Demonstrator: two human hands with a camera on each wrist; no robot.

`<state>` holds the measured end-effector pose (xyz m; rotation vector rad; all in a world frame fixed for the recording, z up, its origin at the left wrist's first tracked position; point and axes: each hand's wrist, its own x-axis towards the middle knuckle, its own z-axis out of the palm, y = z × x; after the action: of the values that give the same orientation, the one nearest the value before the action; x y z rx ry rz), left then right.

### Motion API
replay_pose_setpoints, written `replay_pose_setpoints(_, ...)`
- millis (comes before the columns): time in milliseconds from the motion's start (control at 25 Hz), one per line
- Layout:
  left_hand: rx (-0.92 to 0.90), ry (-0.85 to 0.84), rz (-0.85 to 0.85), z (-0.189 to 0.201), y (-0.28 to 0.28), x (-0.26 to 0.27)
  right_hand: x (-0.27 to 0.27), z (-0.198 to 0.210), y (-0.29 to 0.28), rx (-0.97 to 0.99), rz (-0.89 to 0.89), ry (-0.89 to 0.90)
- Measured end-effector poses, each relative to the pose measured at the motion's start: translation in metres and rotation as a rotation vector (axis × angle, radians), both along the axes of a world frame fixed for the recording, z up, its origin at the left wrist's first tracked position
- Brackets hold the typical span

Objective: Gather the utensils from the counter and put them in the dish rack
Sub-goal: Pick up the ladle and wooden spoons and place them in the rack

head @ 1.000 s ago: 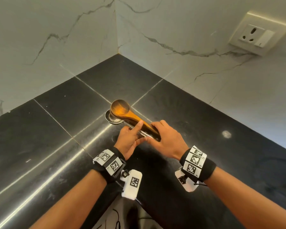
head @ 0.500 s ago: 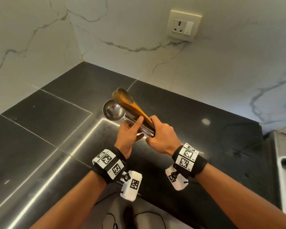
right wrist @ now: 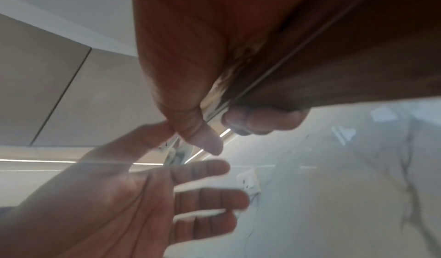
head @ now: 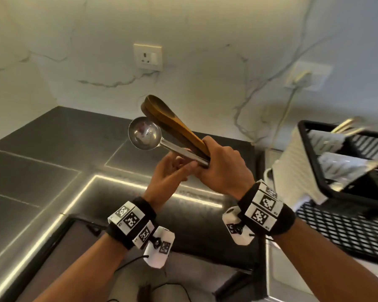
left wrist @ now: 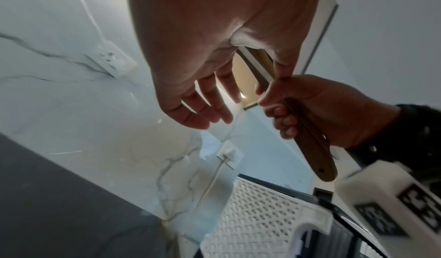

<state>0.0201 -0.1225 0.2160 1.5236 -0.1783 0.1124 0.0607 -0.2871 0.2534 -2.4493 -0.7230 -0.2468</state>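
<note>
The dish rack (head: 314, 162) is black and sits to the right of the hands, with a white basket (head: 292, 171) on its near side. The wooden spoon (head: 172, 123) and the steel ladle (head: 143, 134) are up in the air, left of the rack. Their bowls point up and away from it. The right hand (head: 224, 168) is wrapped tight around both handles and is closer to the rack. The left hand (head: 168, 173) has loose, spread fingers just under the handles and holds nothing.
</note>
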Motion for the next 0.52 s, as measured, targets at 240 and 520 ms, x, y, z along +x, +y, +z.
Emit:
replay_pose_setpoints(240,0.352,-0.2,-0.15,0.028,-0.108,0.013,-0.03,0.086,-0.128,-0.223,-0.304,-0.082)
replay_pose_setpoints(520,0.783,-0.555,-0.372,0.05,-0.214,0.058,-0.029,0.14,-0.296,-0.439,-0.72,-0.044)
